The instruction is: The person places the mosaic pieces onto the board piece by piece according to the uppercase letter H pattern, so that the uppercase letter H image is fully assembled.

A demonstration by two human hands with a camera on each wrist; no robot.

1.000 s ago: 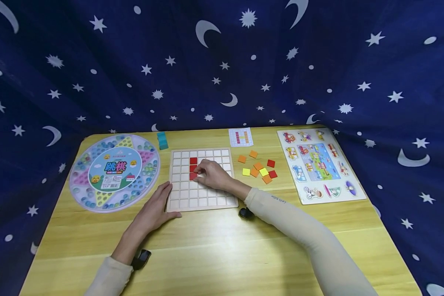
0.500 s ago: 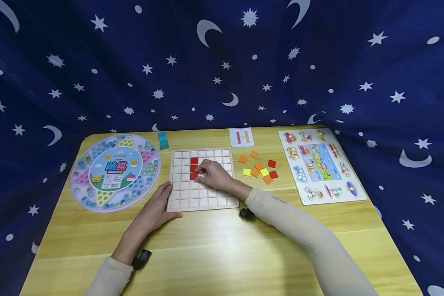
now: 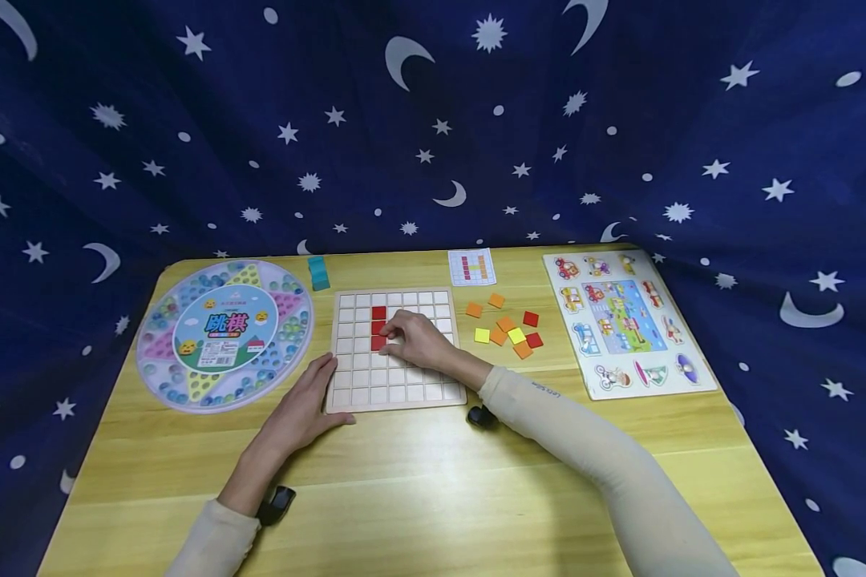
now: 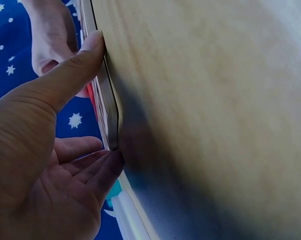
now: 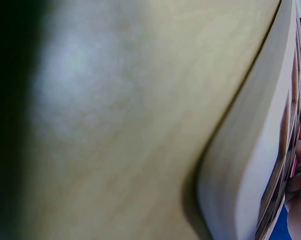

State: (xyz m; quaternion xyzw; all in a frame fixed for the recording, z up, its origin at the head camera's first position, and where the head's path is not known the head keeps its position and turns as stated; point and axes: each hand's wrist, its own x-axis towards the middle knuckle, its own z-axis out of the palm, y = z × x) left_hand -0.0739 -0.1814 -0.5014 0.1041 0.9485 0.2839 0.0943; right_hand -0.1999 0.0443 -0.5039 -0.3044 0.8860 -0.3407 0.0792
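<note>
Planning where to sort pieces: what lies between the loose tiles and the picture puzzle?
The head view shows bare tabletop between the tiles and the puzzle.

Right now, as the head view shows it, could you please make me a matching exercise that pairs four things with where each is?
1. round game set
2. pattern card
3. picture puzzle
4. left hand

A. just beyond the loose tiles
B. touching the grid board
C. left side of the table
D. right side of the table

Pairs: 1-C, 2-A, 3-D, 4-B
</note>
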